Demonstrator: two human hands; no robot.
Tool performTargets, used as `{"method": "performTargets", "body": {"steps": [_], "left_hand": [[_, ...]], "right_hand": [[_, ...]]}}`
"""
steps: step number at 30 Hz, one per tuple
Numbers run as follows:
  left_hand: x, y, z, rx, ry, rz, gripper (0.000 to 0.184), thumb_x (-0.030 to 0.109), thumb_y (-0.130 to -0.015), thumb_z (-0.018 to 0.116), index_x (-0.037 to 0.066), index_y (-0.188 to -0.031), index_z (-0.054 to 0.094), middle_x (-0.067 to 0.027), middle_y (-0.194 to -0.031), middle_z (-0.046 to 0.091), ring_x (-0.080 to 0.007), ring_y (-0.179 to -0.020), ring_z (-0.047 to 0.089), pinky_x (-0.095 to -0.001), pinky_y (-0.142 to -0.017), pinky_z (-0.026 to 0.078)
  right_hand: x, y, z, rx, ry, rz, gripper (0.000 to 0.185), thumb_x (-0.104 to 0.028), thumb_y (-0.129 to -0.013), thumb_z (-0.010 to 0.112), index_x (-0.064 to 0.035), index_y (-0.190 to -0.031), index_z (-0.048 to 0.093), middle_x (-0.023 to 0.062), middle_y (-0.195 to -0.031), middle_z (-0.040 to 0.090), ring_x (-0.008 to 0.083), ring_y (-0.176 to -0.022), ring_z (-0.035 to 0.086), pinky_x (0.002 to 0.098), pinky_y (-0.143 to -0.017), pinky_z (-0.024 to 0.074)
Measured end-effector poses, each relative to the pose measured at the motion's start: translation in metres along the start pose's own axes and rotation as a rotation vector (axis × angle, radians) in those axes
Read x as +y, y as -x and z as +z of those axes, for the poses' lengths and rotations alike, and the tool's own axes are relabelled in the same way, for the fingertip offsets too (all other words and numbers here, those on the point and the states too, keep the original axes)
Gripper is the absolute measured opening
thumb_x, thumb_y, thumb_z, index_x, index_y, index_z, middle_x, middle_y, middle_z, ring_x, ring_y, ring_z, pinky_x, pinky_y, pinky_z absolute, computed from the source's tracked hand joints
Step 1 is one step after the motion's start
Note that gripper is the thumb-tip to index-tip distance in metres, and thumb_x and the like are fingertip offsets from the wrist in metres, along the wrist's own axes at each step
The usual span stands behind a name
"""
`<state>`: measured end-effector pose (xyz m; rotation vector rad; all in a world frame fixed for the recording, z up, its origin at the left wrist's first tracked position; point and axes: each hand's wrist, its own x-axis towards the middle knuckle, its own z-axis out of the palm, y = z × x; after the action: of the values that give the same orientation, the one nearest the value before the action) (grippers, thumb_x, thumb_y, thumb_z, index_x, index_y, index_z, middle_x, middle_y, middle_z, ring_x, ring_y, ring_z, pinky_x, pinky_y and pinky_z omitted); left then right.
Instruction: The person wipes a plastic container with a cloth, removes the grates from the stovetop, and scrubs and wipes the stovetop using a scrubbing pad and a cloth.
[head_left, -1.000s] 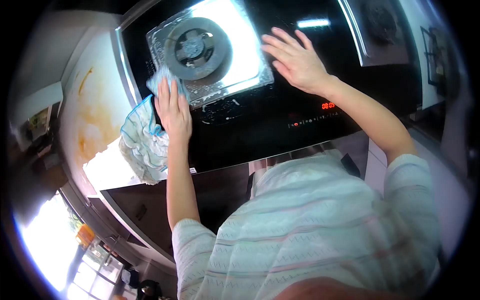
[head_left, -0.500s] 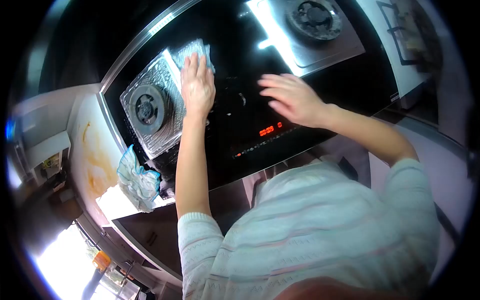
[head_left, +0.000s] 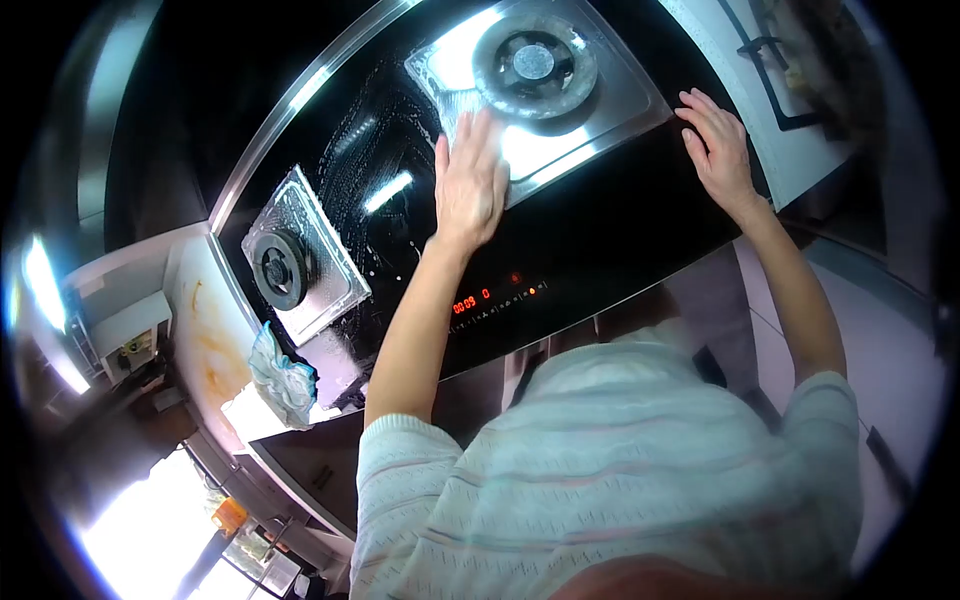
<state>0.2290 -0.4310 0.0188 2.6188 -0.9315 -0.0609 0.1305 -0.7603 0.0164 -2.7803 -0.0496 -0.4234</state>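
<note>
My left hand (head_left: 470, 190) lies flat with fingers stretched over the near-left corner of the right burner's metal plate (head_left: 625, 95). A pale cloth (head_left: 460, 104) shows under its fingertips, pressed against the plate; the fingers and cloth are partly blurred. On that plate sits a round burner (head_left: 534, 63). My right hand (head_left: 718, 145) is held near the right end of the black glass cooktop (head_left: 600, 225), fingers slightly bent and apart, with nothing in it. Wet, soapy streaks (head_left: 350, 150) mark the glass between the two burner plates.
The left burner plate (head_left: 325, 285) is covered with suds and carries a dark round burner (head_left: 279, 269). A crumpled white and blue cloth (head_left: 283, 380) lies at the cooktop's left front corner. Brown stains mark the white counter (head_left: 205, 330). Red digits (head_left: 470, 301) glow near the front edge.
My left hand has moved with the cloth from beside the left burner plate to the right burner plate. My right hand has shifted right, towards the cooktop's end. The view has turned rightward.
</note>
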Motion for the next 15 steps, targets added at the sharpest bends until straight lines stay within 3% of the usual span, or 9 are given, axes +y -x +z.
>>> {"method": "performTargets", "body": {"steps": [7, 10, 12, 15], "left_hand": [[-0.062, -0.087, -0.006, 0.149, -0.071, 0.028, 0.044, 0.022, -0.096, 0.037, 0.009, -0.138, 0.040, -0.0125, -0.145, 0.035, -0.0294, -0.138, 0.026, -0.0520, -0.111, 0.016], [-0.044, -0.044, 0.002, 0.113, -0.075, 0.023, 0.045, 0.022, -0.095, 0.039, 0.009, -0.138, 0.039, -0.0131, -0.146, 0.034, -0.0305, -0.138, 0.026, -0.0516, -0.111, 0.016], [-0.008, -0.002, -0.003, -0.020, -0.057, 0.001, 0.048, 0.020, -0.093, 0.044, 0.010, -0.140, 0.038, -0.0106, -0.148, 0.031, -0.0300, -0.139, 0.024, -0.0508, -0.112, 0.015], [-0.023, -0.016, 0.001, 0.044, -0.110, 0.044, 0.045, 0.021, -0.095, 0.042, 0.010, -0.139, 0.039, -0.0077, -0.148, 0.032, -0.0278, -0.139, 0.024, -0.0503, -0.112, 0.015]], "right_hand": [[0.001, 0.003, 0.006, -0.027, 0.057, 0.028, 0.034, -0.016, -0.091, 0.050, -0.0136, -0.125, 0.051, 0.0009, -0.138, 0.044, 0.0186, -0.134, 0.034, 0.0455, -0.109, 0.0223], [-0.001, 0.002, 0.004, -0.023, 0.039, 0.025, 0.033, -0.016, -0.091, 0.050, -0.0136, -0.124, 0.052, 0.0005, -0.138, 0.045, 0.0186, -0.134, 0.034, 0.0458, -0.109, 0.0222], [-0.001, 0.004, 0.005, -0.018, 0.023, 0.036, 0.033, -0.016, -0.091, 0.051, -0.0134, -0.124, 0.052, 0.0006, -0.137, 0.045, 0.0187, -0.134, 0.034, 0.0458, -0.109, 0.0223], [-0.002, 0.004, 0.004, -0.001, 0.013, 0.025, 0.033, -0.016, -0.090, 0.051, -0.0128, -0.123, 0.052, 0.0015, -0.137, 0.046, 0.0192, -0.133, 0.034, 0.0455, -0.108, 0.0227]]}}
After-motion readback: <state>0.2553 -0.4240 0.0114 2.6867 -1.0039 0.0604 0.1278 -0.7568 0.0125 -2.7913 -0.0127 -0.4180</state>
